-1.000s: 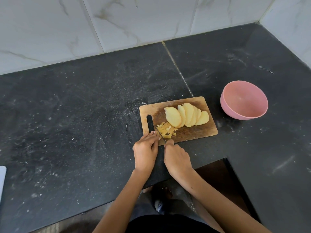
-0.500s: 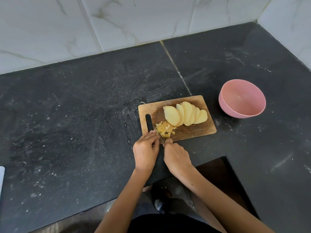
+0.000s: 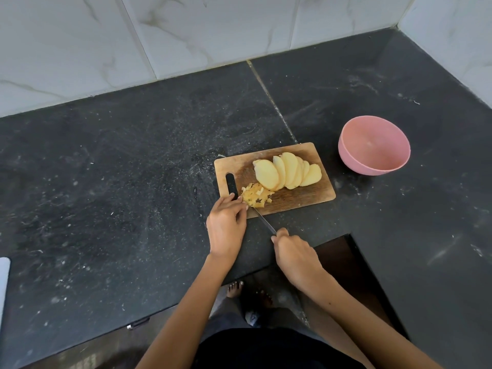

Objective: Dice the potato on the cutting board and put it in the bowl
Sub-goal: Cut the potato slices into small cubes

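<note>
A small wooden cutting board point(image 3: 314, 197) lies on the black counter. Several pale yellow potato slices point(image 3: 286, 173) are fanned across its middle. A little heap of diced potato point(image 3: 256, 197) sits at the board's near left corner. My left hand point(image 3: 226, 225) rests at that corner with its fingertips against the dice. My right hand point(image 3: 294, 253) grips the handle of a thin knife point(image 3: 263, 220), whose blade slants up-left to the dice; its tip is hidden by my left fingers. The pink bowl point(image 3: 374, 145) stands to the right of the board with nothing in it.
White marble-look wall tiles point(image 3: 186, 35) run behind the counter and up the right side. The counter's front edge steps back beside my right hand, over a dark gap point(image 3: 343, 265). A white object point(image 3: 4, 283) shows at the left edge. My feet are below.
My right hand has drawn back toward me and to the right, pulling the knife along so more of the blade shows. My left hand stays at the dice.
</note>
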`<state>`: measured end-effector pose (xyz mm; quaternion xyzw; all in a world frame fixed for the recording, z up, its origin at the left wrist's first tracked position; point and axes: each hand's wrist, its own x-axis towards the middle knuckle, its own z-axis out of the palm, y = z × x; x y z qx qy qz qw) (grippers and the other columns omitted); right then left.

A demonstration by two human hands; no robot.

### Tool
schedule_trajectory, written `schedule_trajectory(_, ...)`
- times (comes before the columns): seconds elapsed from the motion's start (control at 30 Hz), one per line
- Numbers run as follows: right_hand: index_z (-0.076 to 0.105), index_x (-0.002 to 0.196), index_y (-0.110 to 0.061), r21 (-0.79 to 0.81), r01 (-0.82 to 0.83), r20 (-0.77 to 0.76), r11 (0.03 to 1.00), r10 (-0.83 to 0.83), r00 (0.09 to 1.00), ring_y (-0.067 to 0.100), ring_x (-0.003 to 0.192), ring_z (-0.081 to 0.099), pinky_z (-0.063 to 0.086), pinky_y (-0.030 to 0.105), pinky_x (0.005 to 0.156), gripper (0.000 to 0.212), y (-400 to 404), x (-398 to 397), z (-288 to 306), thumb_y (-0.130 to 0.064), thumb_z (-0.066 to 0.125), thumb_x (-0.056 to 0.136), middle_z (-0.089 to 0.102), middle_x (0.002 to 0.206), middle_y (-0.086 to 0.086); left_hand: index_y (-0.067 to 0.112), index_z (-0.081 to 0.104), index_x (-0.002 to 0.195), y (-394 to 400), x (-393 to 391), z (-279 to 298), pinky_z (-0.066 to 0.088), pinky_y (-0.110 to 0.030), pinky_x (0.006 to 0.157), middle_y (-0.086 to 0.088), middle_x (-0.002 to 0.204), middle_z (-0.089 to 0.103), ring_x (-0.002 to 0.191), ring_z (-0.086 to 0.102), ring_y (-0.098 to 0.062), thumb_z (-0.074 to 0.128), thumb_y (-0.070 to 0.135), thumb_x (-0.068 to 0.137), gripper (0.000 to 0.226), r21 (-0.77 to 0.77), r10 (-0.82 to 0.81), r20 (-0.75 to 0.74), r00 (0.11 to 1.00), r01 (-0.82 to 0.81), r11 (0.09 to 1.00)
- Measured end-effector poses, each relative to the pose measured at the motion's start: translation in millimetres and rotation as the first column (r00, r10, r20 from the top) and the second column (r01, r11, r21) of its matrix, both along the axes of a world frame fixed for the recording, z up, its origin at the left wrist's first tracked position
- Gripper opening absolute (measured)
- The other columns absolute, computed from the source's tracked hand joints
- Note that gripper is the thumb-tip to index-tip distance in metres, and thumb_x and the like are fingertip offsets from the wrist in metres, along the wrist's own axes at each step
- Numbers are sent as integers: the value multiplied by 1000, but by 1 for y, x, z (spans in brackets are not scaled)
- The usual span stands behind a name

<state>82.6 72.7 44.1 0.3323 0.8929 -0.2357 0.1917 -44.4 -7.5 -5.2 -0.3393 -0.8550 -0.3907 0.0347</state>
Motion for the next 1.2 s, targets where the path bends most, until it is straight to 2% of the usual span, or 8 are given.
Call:
schedule_trajectory(0.17,51,102,-9,-68,32,-128,997,-40,991,10,56,48,32,25,48,29,29,6,5,-33,34,104,50,70,-4,11,74,94,-2,-16,17,53,-32,78,-1,99,71,92,64,-20,85,9,65,32,-84,-21,43,999,25,996)
schedule_trajectory(0.27,47,98,-15,-2,63,-169,998,-62,984,6,55,46,27,21,45,27,47,6,10,-40,37,101,46,68,-8,15,65,120,2,-24,24,48,-31,80,0,117,62,106,50,-20,84,17,67,57,-218,-57,46,997,66,974)
schedule_trajectory(0.4,44,92,-18,45,97,-217,994,-85,972,7,59,47,29,20,48,26,63,-5,13,-44,47,97,44,68,-10,16,40,143,11,-31,24,48,-37,92,-8,129,46,106,55,-24,80,20,73,81,-308,-201,227,953,266,914)
schedule_trajectory(0.57,55,102,-18,220,172,-434,960,-62,899,7,74,58,38,13,56,21,76,-42,21,-35,62,91,59,82,-8,12,43,142,22,-35,27,44,-33,97,-7,122,45,101,54,-23,78,17,76,74,-301,-262,252,932,332,894)
schedule_trajectory(0.73,54,120,-14,196,-53,-384,979,127,914,17,110,57,47,25,82,42,101,-82,28,-31,71,85,63,113,1,9,52,135,26,-37,24,42,-21,91,2,109,45,90,45,-10,79,14,75,65,-247,-305,264,915,369,896)
schedule_trajectory(0.87,53,104,-16,224,-66,-343,972,142,929,15,96,61,38,21,72,36,108,-101,27,-37,73,82,60,96,-4,9,55,132,27,-38,21,45,-21,88,3,108,46,87,45,-9,80,15,74,64,-217,-306,259,916,364,906)
schedule_trajectory(1.03,56,107,-17,313,-7,-363,950,127,923,16,99,60,42,25,84,38,101,-114,21,-35,76,80,66,100,-4,12,56,132,27,-38,16,35,-8,82,5,110,46,89,44,-6,80,19,74,63,-205,-281,272,920,341,918)
schedule_trajectory(1.2,51,95,-18,116,132,-443,984,-68,894,11,86,63,41,17,74,28,109,-112,27,-19,76,81,65,89,-5,16,48,138,31,-32,18,32,-10,93,7,111,40,101,42,-7,82,34,69,79,-204,-222,309,925,292,934)
